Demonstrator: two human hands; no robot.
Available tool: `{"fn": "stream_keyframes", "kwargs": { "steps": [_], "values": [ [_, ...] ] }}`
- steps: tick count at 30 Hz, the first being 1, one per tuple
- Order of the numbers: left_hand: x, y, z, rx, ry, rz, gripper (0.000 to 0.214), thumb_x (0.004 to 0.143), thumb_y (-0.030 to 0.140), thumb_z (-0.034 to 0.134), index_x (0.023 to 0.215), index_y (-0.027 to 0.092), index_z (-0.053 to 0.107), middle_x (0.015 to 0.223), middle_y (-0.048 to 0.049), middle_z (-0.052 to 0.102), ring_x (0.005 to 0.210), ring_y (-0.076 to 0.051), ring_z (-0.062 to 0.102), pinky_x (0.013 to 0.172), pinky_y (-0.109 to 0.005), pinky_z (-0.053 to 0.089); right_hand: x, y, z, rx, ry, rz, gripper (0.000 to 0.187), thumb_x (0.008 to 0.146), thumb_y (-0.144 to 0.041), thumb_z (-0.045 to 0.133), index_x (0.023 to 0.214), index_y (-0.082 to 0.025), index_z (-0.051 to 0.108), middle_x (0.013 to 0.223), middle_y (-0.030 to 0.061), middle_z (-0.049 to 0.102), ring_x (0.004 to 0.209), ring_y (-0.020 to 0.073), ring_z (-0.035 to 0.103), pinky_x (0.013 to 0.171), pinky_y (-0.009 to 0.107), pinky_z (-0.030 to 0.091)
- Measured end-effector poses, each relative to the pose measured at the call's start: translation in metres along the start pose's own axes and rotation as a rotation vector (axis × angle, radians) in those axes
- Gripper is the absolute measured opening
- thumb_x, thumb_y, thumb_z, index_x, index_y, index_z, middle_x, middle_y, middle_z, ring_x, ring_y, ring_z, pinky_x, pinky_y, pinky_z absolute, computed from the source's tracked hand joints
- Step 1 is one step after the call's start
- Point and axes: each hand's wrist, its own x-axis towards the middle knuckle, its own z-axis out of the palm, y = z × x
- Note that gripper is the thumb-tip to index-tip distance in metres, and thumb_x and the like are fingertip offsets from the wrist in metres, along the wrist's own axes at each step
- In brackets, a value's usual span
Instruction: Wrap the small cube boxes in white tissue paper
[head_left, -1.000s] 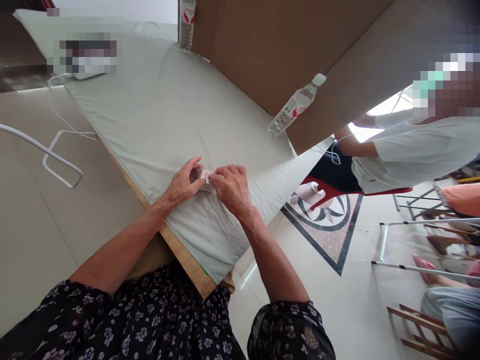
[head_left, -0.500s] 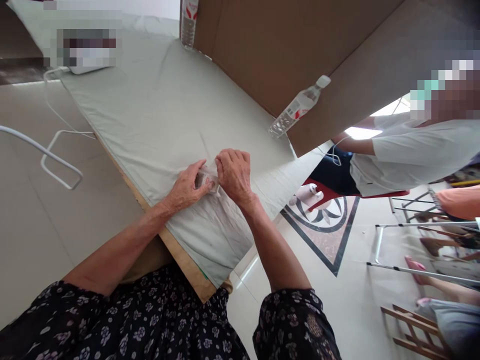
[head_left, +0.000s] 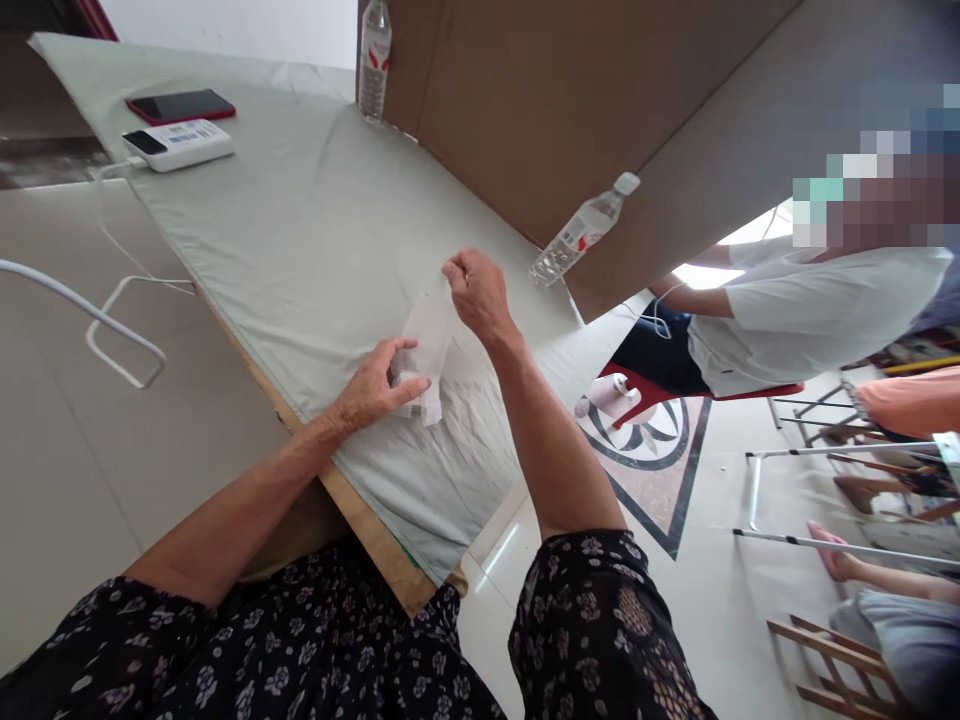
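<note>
My right hand (head_left: pixel 474 290) is raised above the cloth-covered table (head_left: pixel 300 240), its fingers pinched on the top of a white tissue (head_left: pixel 429 345) that hangs down from it. My left hand (head_left: pixel 377 378) rests on the table and pinches a small tissue packet, mostly hidden under the fingers, at the sheet's lower end. The tissue stretches between both hands.
Two clear water bottles (head_left: pixel 578 231) (head_left: pixel 373 60) stand by a brown cardboard wall (head_left: pixel 570 90). A red phone (head_left: pixel 180 105) and a white device (head_left: pixel 178 144) with a cable lie at the far left. A person in a white shirt (head_left: pixel 795 310) sits to the right.
My right hand has lifted up and away from the left, drawing a white tissue out of the small packet. The left hand stayed in place on the table.
</note>
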Motion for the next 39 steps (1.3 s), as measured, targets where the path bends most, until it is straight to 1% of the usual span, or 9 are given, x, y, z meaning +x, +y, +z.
{"fn": "stream_keyframes", "kwargs": {
  "steps": [4,9,14,17,20,22,29,34,39],
  "values": [
    [0.002,-0.001,-0.002,-0.088,-0.018,-0.067,0.071,0.082,0.059,0.067,0.137,0.015,0.062,0.117,-0.0113,0.071,0.098,-0.023,0.066,0.089,-0.038,0.054,-0.014,0.013,-0.009,0.222,0.071,0.118,0.02,0.1,-0.034,0.05,0.09,-0.021,0.062,0.091,0.002,0.067,0.087,0.0166,0.059,0.086,0.033,0.046],
    [0.004,-0.002,-0.001,-0.29,-0.03,-0.141,0.074,0.08,0.05,0.068,0.142,0.012,0.058,0.124,-0.0143,0.072,0.108,-0.028,0.07,0.094,-0.042,0.056,-0.074,0.003,-0.021,0.361,0.054,0.248,0.024,0.093,-0.045,0.059,0.086,-0.022,0.06,0.079,-0.0013,0.063,0.074,0.014,0.056,0.075,0.03,0.046],
    [0.002,0.0,-0.002,-0.366,-0.022,-0.167,0.077,0.073,0.039,0.068,0.144,0.011,0.057,0.126,-0.0135,0.072,0.117,-0.03,0.068,0.099,-0.043,0.055,-0.106,-0.029,-0.003,0.139,-0.138,0.245,0.033,0.086,-0.054,0.068,0.081,-0.023,0.06,0.075,0.0,0.065,0.07,0.0156,0.056,0.068,0.03,0.042],
    [0.002,0.001,-0.003,-0.37,-0.007,-0.14,0.073,0.073,0.04,0.068,0.14,0.013,0.058,0.123,-0.0131,0.072,0.115,-0.029,0.068,0.099,-0.043,0.055,-0.103,-0.033,0.009,0.004,-0.161,0.261,0.019,0.086,-0.039,0.067,0.078,-0.023,0.059,0.075,0.0018,0.067,0.069,0.017,0.056,0.067,0.03,0.039],
    [0.002,0.001,-0.002,-0.208,0.046,-0.108,0.064,0.074,0.048,0.072,0.128,0.015,0.063,0.112,-0.0112,0.072,0.102,-0.025,0.069,0.096,-0.043,0.056,-0.101,-0.022,0.012,0.076,-0.103,0.305,0.016,0.087,-0.025,0.055,0.072,-0.024,0.055,0.071,0.0004,0.064,0.068,0.0161,0.055,0.068,0.03,0.04],
    [0.004,0.0,-0.001,-0.03,0.126,-0.07,0.054,0.071,0.049,0.076,0.114,0.018,0.067,0.111,-0.0098,0.071,0.099,-0.025,0.067,0.096,-0.043,0.055,-0.104,-0.013,0.01,0.24,-0.045,0.335,0.017,0.088,-0.028,0.053,0.072,-0.024,0.054,0.07,-0.0015,0.061,0.067,0.0149,0.054,0.068,0.029,0.042],
    [0.006,-0.002,-0.006,0.175,0.239,-0.009,0.006,0.078,0.027,0.063,0.075,0.022,0.063,0.111,-0.0091,0.07,0.113,-0.026,0.066,0.102,-0.044,0.053,-0.118,-0.001,0.004,0.62,0.067,0.437,0.018,0.085,-0.037,0.057,0.073,-0.023,0.056,0.063,-0.0045,0.053,0.061,0.012,0.051,0.063,0.027,0.046],
    [0.02,0.004,-0.022,0.284,0.367,0.02,0.006,0.076,0.022,0.062,0.071,0.022,0.059,0.109,-0.0087,0.071,0.11,-0.027,0.065,0.103,-0.047,0.051,-0.108,0.015,0.003,0.628,0.156,0.431,0.017,0.086,-0.037,0.056,0.075,-0.023,0.057,0.064,-0.0048,0.053,0.059,0.0117,0.051,0.063,0.028,0.047],
    [0.038,-0.017,-0.035,0.486,0.412,-0.079,0.013,0.07,0.02,0.064,0.064,0.025,0.053,0.083,-0.0087,0.065,0.098,-0.033,0.06,0.106,-0.06,0.044,-0.105,0.041,0.005,0.451,0.182,0.536,0.011,0.08,-0.029,0.061,0.086,-0.021,0.061,0.077,-0.0013,0.064,0.068,0.0136,0.055,0.073,0.031,0.049]
  ]
}}
